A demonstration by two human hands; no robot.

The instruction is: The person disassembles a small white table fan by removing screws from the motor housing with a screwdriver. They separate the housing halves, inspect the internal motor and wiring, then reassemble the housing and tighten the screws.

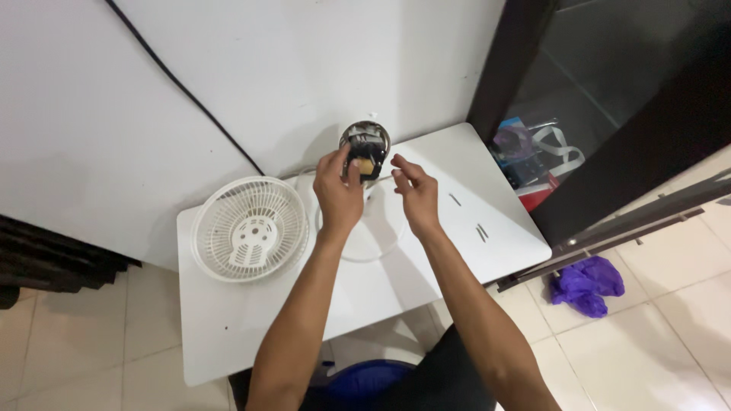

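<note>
Head view, items as seen.

1. White rectangular desk (228, 335), set against a white wall; carries all items below.
2. Exposed fan motor (365, 148), round, dark metal with a tan part showing, upright on a white stand above a white round base (373, 247). It stands at the far middle of the desk, near the wall, likely so both hands can reach its front.
3. Left hand (337, 190): fingers closed on the left edge of the motor, seemingly to steady it. The motor sits directly beyond and above this hand, touching it.
4. Right hand (415, 194): fingertips pinched together just right of the motor; a thin pale strand or wire seems to run from it toward the motor, too fine to tell. Whether it touches the motor cannot be told.
5. White plastic fan grille (249, 228), round, lying dish-up at the desk's left, well apart from the hands, apparently set aside.
6. Small dark screws (481, 232), loose on the desk to the right.
7. Black cable (183, 84) slanting down the wall.
8. Purple plastic bag (585, 283) on the tiled floor, right.
</note>
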